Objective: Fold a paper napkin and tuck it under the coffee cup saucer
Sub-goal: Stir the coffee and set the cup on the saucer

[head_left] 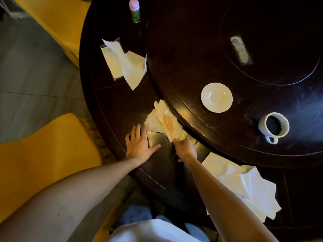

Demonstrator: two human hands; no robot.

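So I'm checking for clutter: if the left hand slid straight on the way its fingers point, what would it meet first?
Probably the crumpled napkin; the left hand lies flat, its fingertips already almost at the paper's near edge.

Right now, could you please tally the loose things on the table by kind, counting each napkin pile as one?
Napkin piles: 3, by the dark holder, under the hands, at the near right
Saucers: 1
Coffee cups: 1
Bottles: 1
Printed packets: 1
Total: 7
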